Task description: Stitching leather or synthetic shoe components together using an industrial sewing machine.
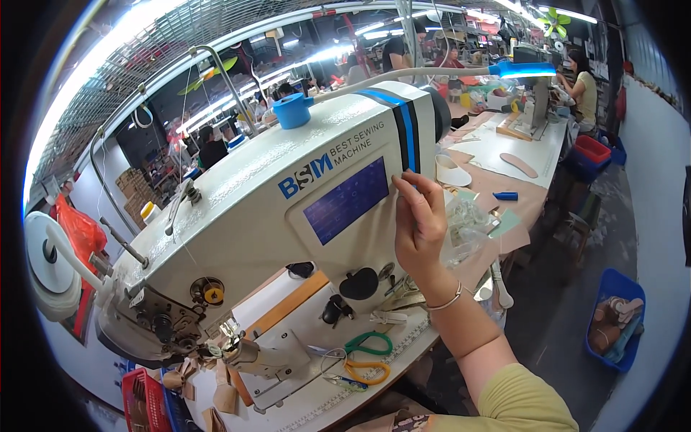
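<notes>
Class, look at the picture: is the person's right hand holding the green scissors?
No. The right hand is raised at the sewing machine's screen edge; the green scissors lie on the table.

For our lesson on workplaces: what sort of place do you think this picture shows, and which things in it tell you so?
Probably a shoe or leather stitching workshop. A right hand touches an industrial sewing machine, scissors lie on the bench, and sole-shaped cut pieces sit on the long table where other people work.

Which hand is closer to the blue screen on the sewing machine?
The right hand. Its fingertips are raised at the right edge of the blue screen on the sewing machine. The left hand is not in view.
</notes>
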Tool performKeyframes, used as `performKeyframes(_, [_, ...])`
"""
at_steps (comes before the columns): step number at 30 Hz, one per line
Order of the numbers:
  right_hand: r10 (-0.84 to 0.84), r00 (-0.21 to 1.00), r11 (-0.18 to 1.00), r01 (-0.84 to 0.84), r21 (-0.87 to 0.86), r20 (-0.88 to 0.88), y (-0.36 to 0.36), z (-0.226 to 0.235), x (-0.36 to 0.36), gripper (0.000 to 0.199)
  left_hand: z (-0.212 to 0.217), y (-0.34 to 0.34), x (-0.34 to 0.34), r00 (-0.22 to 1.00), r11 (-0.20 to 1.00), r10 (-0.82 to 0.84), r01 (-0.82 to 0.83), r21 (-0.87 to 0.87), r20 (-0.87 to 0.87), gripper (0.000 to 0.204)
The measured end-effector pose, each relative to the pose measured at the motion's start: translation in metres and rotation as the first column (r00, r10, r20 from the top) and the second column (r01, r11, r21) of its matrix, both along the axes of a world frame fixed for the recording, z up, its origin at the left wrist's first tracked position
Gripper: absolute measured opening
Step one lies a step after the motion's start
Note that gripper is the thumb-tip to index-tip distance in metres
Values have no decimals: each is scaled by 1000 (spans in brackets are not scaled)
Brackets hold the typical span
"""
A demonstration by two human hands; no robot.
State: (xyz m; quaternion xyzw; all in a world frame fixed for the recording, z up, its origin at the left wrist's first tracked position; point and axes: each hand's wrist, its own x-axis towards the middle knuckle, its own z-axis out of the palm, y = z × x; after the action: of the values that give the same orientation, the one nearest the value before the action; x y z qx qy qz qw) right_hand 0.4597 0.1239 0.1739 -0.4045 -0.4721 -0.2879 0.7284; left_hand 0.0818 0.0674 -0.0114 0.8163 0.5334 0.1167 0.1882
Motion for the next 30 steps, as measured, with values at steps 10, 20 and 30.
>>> performKeyframes(10, [-30,998,1000,30,-9,51,4,-6,-8,34,-1,0,-3,1000,1000,-2,2,-17,1,44])
performKeyframes(20, [-44,999,999,44,0,8,7,-8,-13,39,-3,-1,-7,1000,1000,7,-7,-29,10,43])
performKeyframes(30, [-34,998,998,37,-49,58,1,-7,-25,38,-4,-1,-9,1000,999,0,0,-43,5,43])
